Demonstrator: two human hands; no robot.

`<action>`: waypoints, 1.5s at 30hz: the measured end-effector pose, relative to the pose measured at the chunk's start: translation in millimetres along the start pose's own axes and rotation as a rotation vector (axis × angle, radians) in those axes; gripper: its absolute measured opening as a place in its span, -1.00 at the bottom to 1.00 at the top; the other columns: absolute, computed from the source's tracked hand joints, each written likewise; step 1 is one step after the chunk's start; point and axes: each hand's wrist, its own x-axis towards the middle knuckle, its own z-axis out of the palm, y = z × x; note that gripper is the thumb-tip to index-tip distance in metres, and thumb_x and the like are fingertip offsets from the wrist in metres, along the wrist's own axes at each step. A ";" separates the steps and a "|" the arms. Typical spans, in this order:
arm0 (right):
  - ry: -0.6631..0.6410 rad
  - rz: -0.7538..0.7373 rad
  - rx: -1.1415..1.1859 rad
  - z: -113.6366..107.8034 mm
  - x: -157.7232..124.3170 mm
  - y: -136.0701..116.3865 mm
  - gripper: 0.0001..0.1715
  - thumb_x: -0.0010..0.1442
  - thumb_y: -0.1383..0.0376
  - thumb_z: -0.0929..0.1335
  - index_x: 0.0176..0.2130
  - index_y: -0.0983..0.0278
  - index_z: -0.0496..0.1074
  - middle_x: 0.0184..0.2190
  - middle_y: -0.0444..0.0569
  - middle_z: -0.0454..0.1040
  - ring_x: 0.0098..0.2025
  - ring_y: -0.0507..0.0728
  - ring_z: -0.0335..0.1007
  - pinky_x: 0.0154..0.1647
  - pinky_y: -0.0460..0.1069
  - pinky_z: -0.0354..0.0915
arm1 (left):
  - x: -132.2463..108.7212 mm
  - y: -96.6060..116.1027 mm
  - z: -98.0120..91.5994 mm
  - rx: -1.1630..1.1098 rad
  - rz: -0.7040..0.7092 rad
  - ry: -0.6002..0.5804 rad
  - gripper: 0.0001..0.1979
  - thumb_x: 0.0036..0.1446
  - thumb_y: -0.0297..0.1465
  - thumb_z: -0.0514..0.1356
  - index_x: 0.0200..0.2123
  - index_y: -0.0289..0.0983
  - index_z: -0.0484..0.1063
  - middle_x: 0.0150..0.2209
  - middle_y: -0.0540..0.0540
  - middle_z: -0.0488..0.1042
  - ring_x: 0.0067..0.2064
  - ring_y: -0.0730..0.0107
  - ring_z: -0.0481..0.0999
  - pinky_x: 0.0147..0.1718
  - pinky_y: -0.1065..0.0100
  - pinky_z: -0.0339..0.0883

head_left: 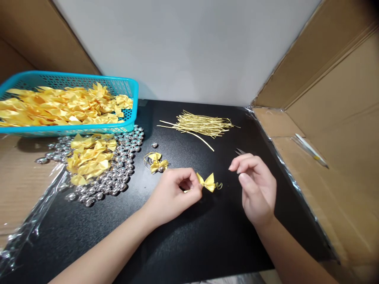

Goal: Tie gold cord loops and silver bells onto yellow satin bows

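My left hand (174,193) is closed in a pinch on a small yellow satin bow (208,182) with a curl of gold wire at its right end, held just above the black table (189,236). My right hand (256,185) hovers a little to the right of the bow, fingers loosely curled, with the metal tips of tweezers (239,151) showing behind its fingers. Two finished bows (156,161) with bells and gold wire lie just left of my left hand.
A teal basket (130,118) full of yellow bows stands at the back left. In front of it lie a heap of silver bells (124,165) and loose yellow bows (89,157). A bundle of gold wire ties (201,124) lies at the back centre. Cardboard walls (334,118) enclose both sides.
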 end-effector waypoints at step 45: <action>-0.369 -0.174 -0.423 15.5 -5.9 0.3 -0.87 0.24 0.45 0.30 -0.31 0.23 0.33 -0.34 -0.07 0.48 -0.23 0.12 0.39 -0.16 0.09 0.16 | 0.2 1.1 -2.3 -0.009 0.010 0.016 -0.88 -0.05 -0.49 0.15 -0.59 -0.29 0.30 -0.58 0.05 0.36 -0.52 0.53 0.30 -0.51 0.49 0.21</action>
